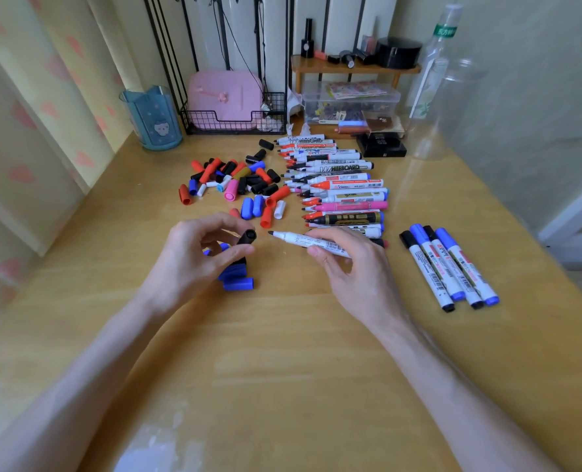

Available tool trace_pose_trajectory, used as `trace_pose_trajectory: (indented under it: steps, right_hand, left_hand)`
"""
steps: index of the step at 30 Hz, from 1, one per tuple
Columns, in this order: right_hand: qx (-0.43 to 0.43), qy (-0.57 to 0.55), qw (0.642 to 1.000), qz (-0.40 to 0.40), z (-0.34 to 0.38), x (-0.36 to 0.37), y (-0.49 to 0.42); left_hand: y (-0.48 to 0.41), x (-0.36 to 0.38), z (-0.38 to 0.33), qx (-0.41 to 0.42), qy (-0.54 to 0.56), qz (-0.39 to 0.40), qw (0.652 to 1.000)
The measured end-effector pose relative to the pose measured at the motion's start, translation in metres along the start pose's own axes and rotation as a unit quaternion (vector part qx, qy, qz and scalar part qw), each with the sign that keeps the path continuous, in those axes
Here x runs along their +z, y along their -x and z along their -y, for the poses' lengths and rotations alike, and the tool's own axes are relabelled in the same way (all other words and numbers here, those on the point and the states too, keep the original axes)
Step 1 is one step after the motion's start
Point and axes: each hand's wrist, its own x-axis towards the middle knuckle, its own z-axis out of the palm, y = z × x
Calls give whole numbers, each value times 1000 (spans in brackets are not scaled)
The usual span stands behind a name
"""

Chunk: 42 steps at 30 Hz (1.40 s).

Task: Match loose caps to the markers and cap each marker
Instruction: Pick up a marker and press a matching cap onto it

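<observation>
My left hand point(199, 253) pinches a black cap point(247, 237) between thumb and fingers, its open end turned toward the right. My right hand point(352, 264) holds an uncapped white marker point(303, 240) with a black tip that points left at the cap, a small gap between them. Behind lies a row of uncapped markers point(340, 185). A pile of loose caps point(235, 180) in red, black, blue, white and pink sits to its left. Several blue caps point(236, 279) lie under my left hand. Several capped markers point(449, 264) lie at the right.
A blue cup point(153, 119), a wire basket with a pink case point(228, 100), a clear storage box point(349, 102) under a small wooden shelf, a black box point(381, 144) and clear plastic bottles point(434, 63) stand at the back of the wooden table point(282, 369).
</observation>
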Motion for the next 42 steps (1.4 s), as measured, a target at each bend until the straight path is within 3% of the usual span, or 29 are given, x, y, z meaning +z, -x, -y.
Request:
trace_pose_trajectory:
  steps: [6,10,13,18,26,39,42]
  right_hand:
    - [-33,-10,999,-6,3,1,0]
    - [-33,-5,999,-10,1,1,0]
    - [-32,-5,999,-8,1,1,1]
    - [-30,-7,1000,0,1,1,0]
    - [-37,-14,999,7,2,2,1]
    - [-68,1,997,36,1,5,3]
    - [-73,9,997,38,2,6,5]
  left_hand:
    - [3,3,-1,9,28,16,999]
    - [3,2,-4,41,23,-28,999]
    - [3,1,-4,-3,97,-43,994]
    - [4,0,2,-40,106,-21,993]
    - [3,-4,0,-34,99,19,994]
    - [10,1,-3,42,-58,50,996]
    - [11,3,-4,104,-154,46,981]
